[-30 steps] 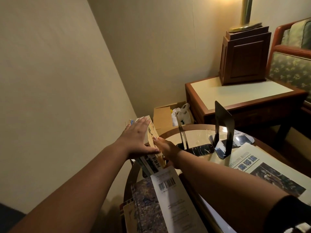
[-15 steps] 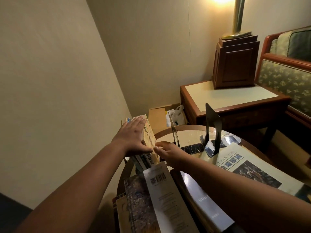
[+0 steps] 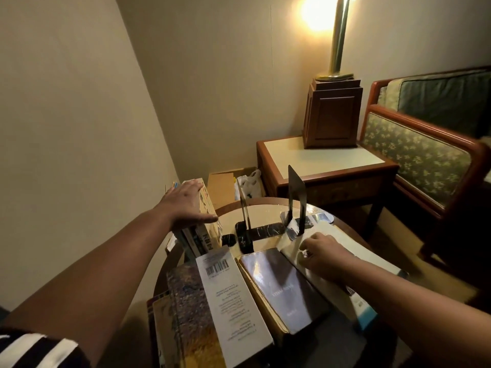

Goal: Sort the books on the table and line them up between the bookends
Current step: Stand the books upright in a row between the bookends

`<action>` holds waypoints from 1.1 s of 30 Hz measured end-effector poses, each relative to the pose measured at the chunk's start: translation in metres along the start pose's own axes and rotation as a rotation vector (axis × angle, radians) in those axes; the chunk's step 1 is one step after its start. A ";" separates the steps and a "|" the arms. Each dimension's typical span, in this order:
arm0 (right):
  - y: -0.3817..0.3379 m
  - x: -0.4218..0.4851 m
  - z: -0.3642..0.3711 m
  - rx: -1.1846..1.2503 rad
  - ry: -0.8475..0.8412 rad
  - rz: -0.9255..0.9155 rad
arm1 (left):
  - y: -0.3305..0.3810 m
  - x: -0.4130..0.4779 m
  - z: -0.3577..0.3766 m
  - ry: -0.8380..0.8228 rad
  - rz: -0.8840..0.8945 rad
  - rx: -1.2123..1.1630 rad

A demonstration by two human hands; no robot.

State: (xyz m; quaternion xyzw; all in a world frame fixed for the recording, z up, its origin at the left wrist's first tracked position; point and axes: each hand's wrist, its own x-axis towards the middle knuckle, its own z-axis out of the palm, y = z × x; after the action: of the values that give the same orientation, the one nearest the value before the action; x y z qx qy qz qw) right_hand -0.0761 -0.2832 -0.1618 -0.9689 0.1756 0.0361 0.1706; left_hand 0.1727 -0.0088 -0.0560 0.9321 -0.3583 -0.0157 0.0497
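Round wood-rimmed tabletop [image 3: 265, 215], pale and glossy. Upright on it, left bookend [image 3: 244, 212] and right bookend [image 3: 296, 197]; standing books [image 3: 203, 236] at left edge; flat books [image 3: 281, 288] overlapping nearer; pale papers [image 3: 288, 248] rightward.

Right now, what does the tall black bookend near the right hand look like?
The tall black bookend is a thin, flat, dark plate that looks like metal, with a slanted top edge. It stands upright, and its flat foot lies on the round table's shiny top. A second bookend stands to its left, with no books in the gap between them. The right hand is just in front of it and seems not to touch it.
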 end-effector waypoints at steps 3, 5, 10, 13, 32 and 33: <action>0.001 -0.003 0.005 -0.154 -0.065 -0.018 | 0.008 0.005 -0.004 -0.003 -0.011 -0.007; 0.000 -0.002 0.007 -0.180 -0.074 -0.019 | 0.013 0.004 -0.002 0.006 0.010 0.068; -0.003 0.000 0.002 -0.216 -0.118 -0.048 | 0.016 -0.006 0.007 0.067 0.060 0.172; -0.005 0.000 0.000 -0.227 -0.139 -0.052 | 0.014 -0.007 0.008 0.084 0.076 0.162; 0.008 -0.032 -0.008 -0.455 -0.264 -0.138 | 0.013 -0.004 0.011 0.127 0.068 0.163; 0.006 -0.029 -0.006 -0.482 -0.258 -0.137 | 0.012 -0.004 0.011 0.126 0.067 0.161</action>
State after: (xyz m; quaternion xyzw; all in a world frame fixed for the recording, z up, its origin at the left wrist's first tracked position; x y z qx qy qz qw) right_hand -0.1052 -0.2809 -0.1546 -0.9786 0.0730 0.1880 -0.0416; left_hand 0.1610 -0.0163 -0.0653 0.9197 -0.3857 0.0737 -0.0024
